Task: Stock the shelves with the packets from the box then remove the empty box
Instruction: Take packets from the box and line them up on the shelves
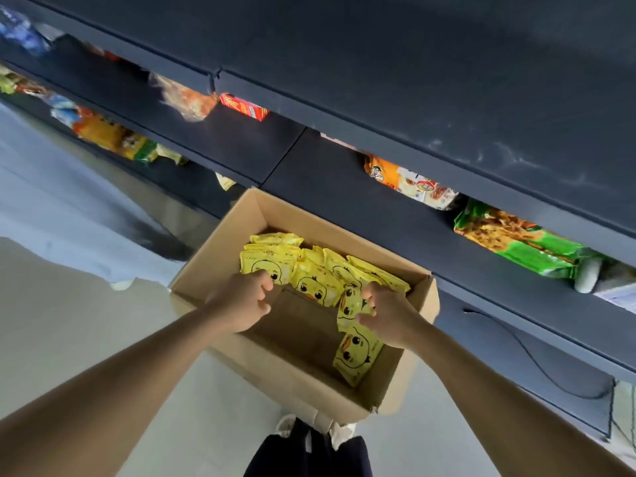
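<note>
An open cardboard box (220, 256) stands on the floor against the dark shelving. Several yellow packets with a duck face (318, 282) lie along its far side, and one more yellow packet (358, 356) leans against the right wall. My left hand (241, 304) reaches into the box with curled fingers at the left packets (265, 263); whether it grips one is unclear. My right hand (389, 315) pinches a yellow packet (349, 308) near the box's right side.
Dark shelves (344, 187) run diagonally above the box, holding orange and green snack bags (509, 235) and a red carton (242, 106). A black cable (523, 349) hangs along the lower shelf at right. Pale floor (86, 321) spreads to the left. My shoes show below the box.
</note>
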The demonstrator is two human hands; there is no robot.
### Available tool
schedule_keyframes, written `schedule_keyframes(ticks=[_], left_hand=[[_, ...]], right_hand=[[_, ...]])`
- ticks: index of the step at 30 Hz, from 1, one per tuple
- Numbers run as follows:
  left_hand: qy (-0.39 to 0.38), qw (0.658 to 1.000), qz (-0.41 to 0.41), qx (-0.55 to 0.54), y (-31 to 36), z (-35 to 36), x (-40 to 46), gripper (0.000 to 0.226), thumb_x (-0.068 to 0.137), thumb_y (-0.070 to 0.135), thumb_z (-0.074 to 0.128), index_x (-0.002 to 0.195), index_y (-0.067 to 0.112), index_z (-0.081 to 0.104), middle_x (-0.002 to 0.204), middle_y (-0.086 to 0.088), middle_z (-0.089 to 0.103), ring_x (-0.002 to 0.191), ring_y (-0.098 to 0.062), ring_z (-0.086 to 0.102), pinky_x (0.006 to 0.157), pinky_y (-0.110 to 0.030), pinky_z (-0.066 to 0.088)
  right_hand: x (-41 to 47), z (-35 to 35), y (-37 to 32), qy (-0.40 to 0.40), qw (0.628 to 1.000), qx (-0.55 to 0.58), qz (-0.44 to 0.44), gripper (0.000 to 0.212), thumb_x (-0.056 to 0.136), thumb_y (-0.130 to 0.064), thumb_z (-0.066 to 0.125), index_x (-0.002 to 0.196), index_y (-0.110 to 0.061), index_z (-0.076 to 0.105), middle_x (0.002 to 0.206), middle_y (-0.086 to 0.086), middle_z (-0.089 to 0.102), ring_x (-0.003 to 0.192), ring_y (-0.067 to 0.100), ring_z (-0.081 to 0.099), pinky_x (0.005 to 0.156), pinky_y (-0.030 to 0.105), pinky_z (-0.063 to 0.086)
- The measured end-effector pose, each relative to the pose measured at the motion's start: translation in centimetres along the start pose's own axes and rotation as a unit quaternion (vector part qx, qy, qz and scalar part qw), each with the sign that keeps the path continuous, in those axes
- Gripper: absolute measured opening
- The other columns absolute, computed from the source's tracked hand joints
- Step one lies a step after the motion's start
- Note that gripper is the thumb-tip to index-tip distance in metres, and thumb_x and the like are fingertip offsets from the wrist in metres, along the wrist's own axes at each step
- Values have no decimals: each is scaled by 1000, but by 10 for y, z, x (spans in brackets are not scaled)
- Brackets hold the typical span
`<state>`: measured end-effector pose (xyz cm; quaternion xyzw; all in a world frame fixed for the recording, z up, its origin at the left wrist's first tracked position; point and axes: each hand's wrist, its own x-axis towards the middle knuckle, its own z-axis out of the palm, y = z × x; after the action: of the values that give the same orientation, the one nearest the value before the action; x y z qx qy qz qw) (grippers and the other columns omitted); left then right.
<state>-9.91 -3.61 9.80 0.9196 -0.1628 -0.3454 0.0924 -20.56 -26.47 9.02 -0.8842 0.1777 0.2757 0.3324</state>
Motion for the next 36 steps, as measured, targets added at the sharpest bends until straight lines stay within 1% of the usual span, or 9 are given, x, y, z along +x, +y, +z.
schedule_keyframes(ticks=[6, 12, 17, 20, 22, 24, 29, 32, 36], left_hand=[[-47, 998, -25, -24, -20, 41, 42, 34, 85, 23, 67, 116, 19, 53, 110, 0, 62, 98, -17, 60, 89, -38, 51], [-103, 994, -5, -28, -30, 90, 97, 35, 86, 22, 66, 117, 19, 53, 111, 0, 60, 99, -17, 60, 90, -39, 51], [-130, 991, 35, -3, -35, 119, 138, 33, 87, 21, 65, 117, 20, 51, 111, 1, 58, 98, -16, 58, 90, -38, 50], [-147, 986, 65, 31, -37, 130, 159, 35, 87, 22, 65, 119, 20, 51, 116, 1, 58, 101, -15, 58, 91, -37, 50], [-151, 984, 85, 46, -36, 135, 171, 37, 86, 22, 66, 120, 20, 52, 115, 0, 58, 100, -14, 58, 90, -36, 51], [-154, 982, 102, 51, -35, 139, 181, 38, 85, 22, 68, 120, 19, 53, 114, 0, 58, 98, -15, 59, 89, -36, 51], [-159, 977, 127, 66, -34, 142, 195, 38, 85, 23, 68, 119, 21, 53, 115, 2, 60, 100, -17, 59, 90, -38, 51], [-166, 975, 133, 68, -37, 140, 199, 38, 85, 22, 67, 120, 20, 52, 115, 1, 59, 102, -19, 59, 91, -39, 50], [-169, 973, 134, 79, -46, 137, 205, 37, 85, 20, 67, 119, 19, 52, 115, -1, 59, 100, -20, 59, 91, -39, 50]], right_hand=[[45, 32, 30, -16, 999, 4, 31, 41, 92, -10, 55, 131, -8, 43, 125, 12, 56, 104, 21, 57, 76, 24, 46], [86, 76, 69, -2, 992, 20, 122, 42, 89, -9, 59, 128, -10, 42, 109, 11, 58, 84, 20, 56, 68, 33, 52], [113, 117, 93, -28, 977, -14, 212, 64, 89, 0, 52, 143, -8, 19, 106, 15, 57, 85, 24, 56, 59, 29, 46], [123, 140, 98, -28, 966, -112, 233, 59, 89, 0, 50, 141, -6, 23, 127, 16, 48, 112, 28, 51, 84, 32, 46], [128, 153, 99, -10, 954, -193, 231, 50, 90, -7, 50, 136, -8, 32, 135, 16, 43, 124, 30, 42, 103, 39, 35], [134, 164, 98, 4, 944, -226, 242, 41, 94, -13, 45, 133, -11, 38, 135, 13, 45, 127, 30, 40, 106, 42, 28], [142, 184, 89, 75, 961, 2, 266, 34, 88, -5, 59, 120, -16, 59, 122, 5, 57, 112, 21, 56, 86, 27, 47], [146, 190, 85, 134, 928, 214, 273, 31, 78, -5, 72, 107, -12, 62, 106, 3, 64, 98, 16, 60, 69, 17, 45], [159, 204, 83, 96, 936, 232, 248, 43, 78, -5, 72, 119, -12, 60, 117, 5, 64, 108, 19, 60, 82, 23, 44]])
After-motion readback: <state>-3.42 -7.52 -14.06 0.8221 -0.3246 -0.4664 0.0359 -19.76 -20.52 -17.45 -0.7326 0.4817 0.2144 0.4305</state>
